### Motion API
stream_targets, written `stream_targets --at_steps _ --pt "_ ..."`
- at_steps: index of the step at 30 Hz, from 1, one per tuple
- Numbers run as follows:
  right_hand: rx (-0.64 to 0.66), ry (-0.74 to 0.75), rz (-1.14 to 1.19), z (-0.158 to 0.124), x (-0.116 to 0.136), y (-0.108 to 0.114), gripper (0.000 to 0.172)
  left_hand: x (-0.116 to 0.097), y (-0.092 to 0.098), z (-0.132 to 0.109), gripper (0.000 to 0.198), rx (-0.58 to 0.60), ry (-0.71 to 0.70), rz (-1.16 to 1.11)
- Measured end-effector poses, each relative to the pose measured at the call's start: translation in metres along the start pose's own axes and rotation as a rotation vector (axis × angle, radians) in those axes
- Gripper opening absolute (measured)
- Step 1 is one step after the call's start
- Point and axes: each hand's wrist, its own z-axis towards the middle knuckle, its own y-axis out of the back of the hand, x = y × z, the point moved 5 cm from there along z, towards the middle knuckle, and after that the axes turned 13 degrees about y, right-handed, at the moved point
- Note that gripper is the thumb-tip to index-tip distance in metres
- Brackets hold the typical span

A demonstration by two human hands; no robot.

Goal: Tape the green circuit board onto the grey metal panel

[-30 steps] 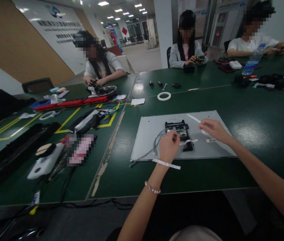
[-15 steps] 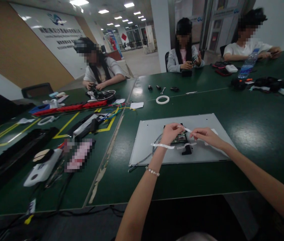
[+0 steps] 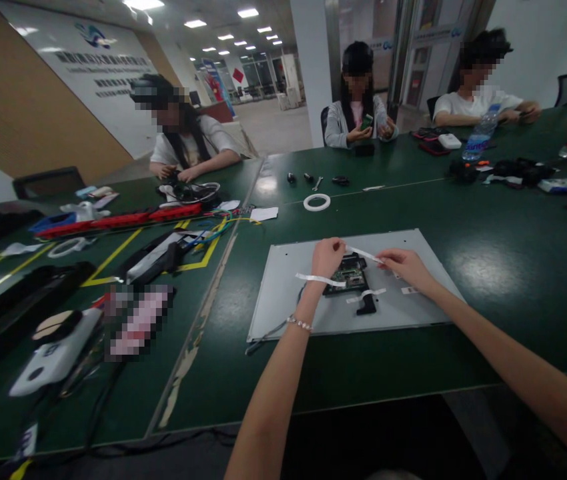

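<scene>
A narrow strip of white tape (image 3: 362,253) is stretched between my two hands. My left hand (image 3: 329,255) pinches one end, and the fingers of my right hand (image 3: 405,267) close on the other. Beneath them, a green circuit board (image 3: 347,276) in a black frame lies on a white panel (image 3: 283,265). Another white strip (image 3: 308,278) crosses my left wrist. A short tape piece (image 3: 366,295) lies over the lower part of the black frame. A grey cable (image 3: 269,339) runs from under my left wrist over the panel's near left corner.
A tape roll (image 3: 317,203) lies beyond the panel, near a small wrench (image 3: 318,183). At left are a black tray (image 3: 23,300), a white device (image 3: 56,353) and a black-and-white part (image 3: 156,257). A water bottle (image 3: 481,137) stands at right. Three people sit across the table.
My hands have moved apart, and a longer stretch of tape shows between them. The circuit board is less covered. My view has turned slightly right. The middle co-worker now holds up a green piece.
</scene>
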Motion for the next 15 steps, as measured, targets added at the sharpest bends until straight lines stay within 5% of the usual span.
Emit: stream_targets --at_steps 6,15 --pt "0.117 0.012 -0.071 -0.001 0.007 -0.007 0.028 0.004 -0.011 -0.007 0.030 -0.106 -0.011 0.281" --pt "0.267 0.088 -0.152 -0.007 0.017 -0.020 0.040 0.010 -0.021 -0.002 0.030 -0.063 0.032 0.498"
